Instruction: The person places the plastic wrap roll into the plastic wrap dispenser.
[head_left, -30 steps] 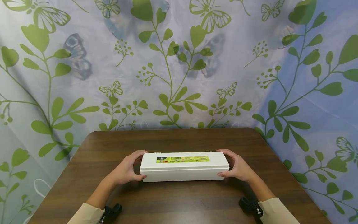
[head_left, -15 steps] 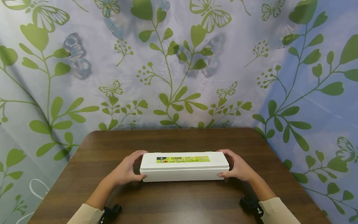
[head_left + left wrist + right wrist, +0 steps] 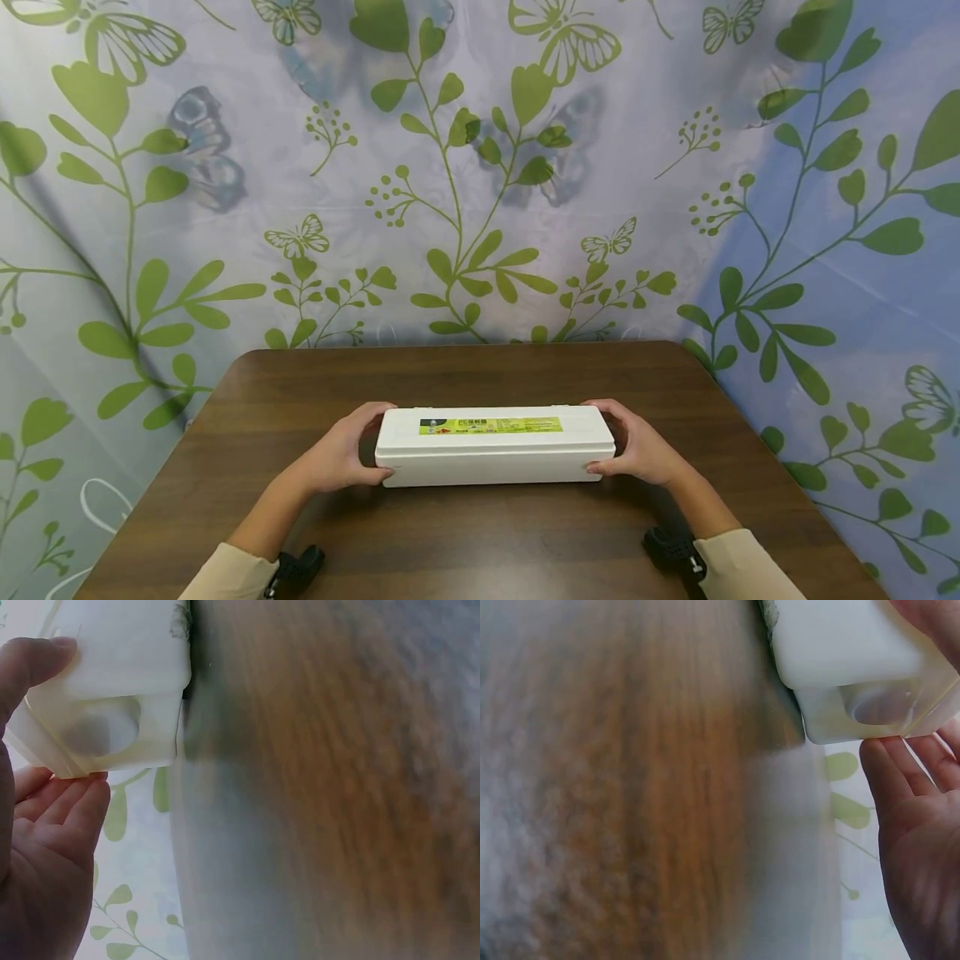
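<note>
A long white plastic box (image 3: 495,446) with a yellow-green label on its lid lies across the middle of the brown wooden table (image 3: 480,542). My left hand (image 3: 341,454) grips its left end, thumb on the front and fingers curled over the back. My right hand (image 3: 637,446) grips the right end the same way. In the left wrist view the box end (image 3: 112,682) sits between the thumb and the fingers of my left hand (image 3: 41,712). In the right wrist view my right hand (image 3: 922,757) wraps the other box end (image 3: 855,667).
A curtain (image 3: 480,167) printed with green leaves and butterflies hangs close behind and beside the table. The table's far edge (image 3: 465,348) lies just beyond the box. Black wrist mounts (image 3: 671,550) sit at both cuffs.
</note>
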Motion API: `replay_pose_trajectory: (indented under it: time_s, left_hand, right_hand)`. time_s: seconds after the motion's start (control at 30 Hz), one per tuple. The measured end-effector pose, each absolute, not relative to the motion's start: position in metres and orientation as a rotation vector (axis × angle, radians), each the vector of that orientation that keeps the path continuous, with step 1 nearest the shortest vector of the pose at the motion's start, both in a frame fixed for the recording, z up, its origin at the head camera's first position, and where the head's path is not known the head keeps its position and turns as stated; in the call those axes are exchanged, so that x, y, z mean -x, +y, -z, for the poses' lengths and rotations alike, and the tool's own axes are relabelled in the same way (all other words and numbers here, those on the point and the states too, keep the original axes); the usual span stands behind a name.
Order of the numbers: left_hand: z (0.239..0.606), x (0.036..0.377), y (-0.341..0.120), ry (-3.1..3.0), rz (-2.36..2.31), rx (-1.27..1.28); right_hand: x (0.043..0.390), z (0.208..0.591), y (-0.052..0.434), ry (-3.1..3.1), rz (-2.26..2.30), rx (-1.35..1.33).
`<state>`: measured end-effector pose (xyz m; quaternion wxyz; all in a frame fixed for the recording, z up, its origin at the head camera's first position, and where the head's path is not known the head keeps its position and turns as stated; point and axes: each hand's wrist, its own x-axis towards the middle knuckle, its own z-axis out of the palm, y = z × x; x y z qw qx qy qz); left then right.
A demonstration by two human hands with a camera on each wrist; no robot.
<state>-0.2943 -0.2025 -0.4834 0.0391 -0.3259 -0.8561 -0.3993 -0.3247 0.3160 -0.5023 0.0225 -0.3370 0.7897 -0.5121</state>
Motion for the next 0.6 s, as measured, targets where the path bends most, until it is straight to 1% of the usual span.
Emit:
replay_pose_trajectory:
  time_s: [0.4, 0.6]
  left_hand:
    - [0.4804, 0.2914, -0.1953, -2.68, 1.106, 0.871]
    - [0.4801, 0.2896, -0.1935, -2.692, 1.058, 0.833]
  right_hand:
    - [0.3246, 0.5007, 0.3154, 2.438, 1.578, 1.022]
    - [0.3255, 0.5033, 0.3166, 2.433, 1.576, 1.053]
